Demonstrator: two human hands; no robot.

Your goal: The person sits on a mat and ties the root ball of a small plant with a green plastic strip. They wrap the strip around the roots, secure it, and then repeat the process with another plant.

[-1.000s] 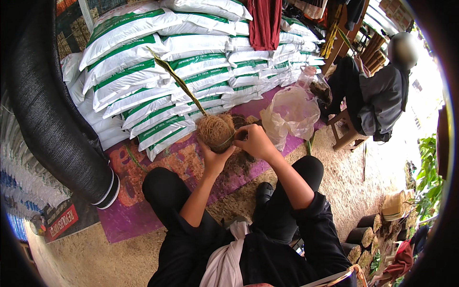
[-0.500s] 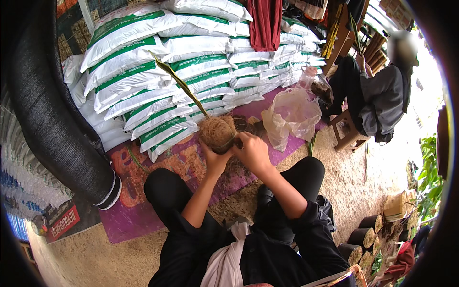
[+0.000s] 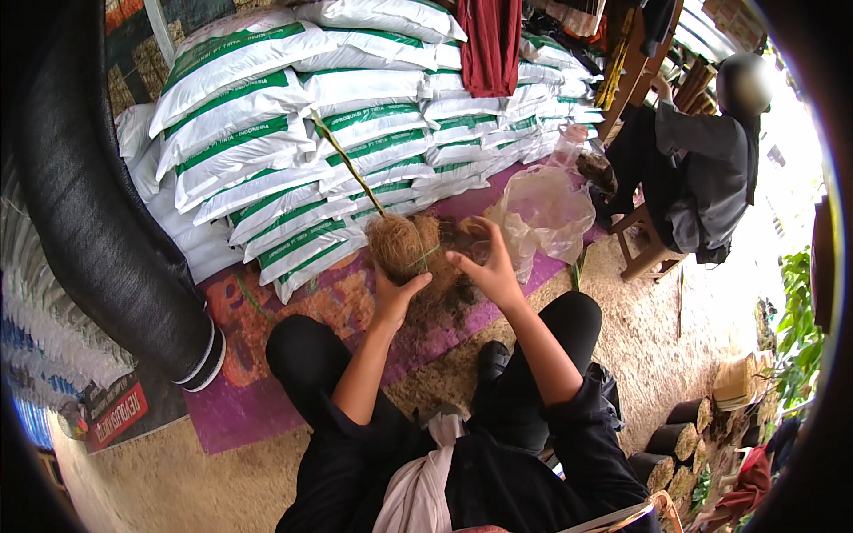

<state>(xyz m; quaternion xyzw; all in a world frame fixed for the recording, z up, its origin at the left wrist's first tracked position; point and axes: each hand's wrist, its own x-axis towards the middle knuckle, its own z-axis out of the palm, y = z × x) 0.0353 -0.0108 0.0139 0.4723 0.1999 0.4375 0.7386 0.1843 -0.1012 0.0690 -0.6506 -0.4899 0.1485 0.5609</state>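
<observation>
A round ball of brown coconut fibre (image 3: 402, 242) sits in my left hand (image 3: 397, 291), whose fingers wrap its underside and thumb lies along the near side. A thin green string runs across the ball. Out of its top rises a long, narrow, yellow-edged leaf (image 3: 348, 165), leaning up and to the left. My right hand (image 3: 491, 269) is just to the right of the ball, apart from it, with thumb and fingers spread and nothing visible between them. Loose dark soil and fibre (image 3: 458, 298) lie on the purple sheet (image 3: 240, 416) beneath.
White and green sacks (image 3: 355, 133) are stacked ahead. A clear plastic bag (image 3: 546, 213) lies right of my hands. A black roll (image 3: 98, 204) stands at left. Another person (image 3: 711, 169) sits on a stool (image 3: 647, 244) at right; potted plants (image 3: 673, 441) stand lower right.
My right hand has let go of the ball's right side and opened away to the right. The ball has turned a little in my left hand, and its leaf has shifted.
</observation>
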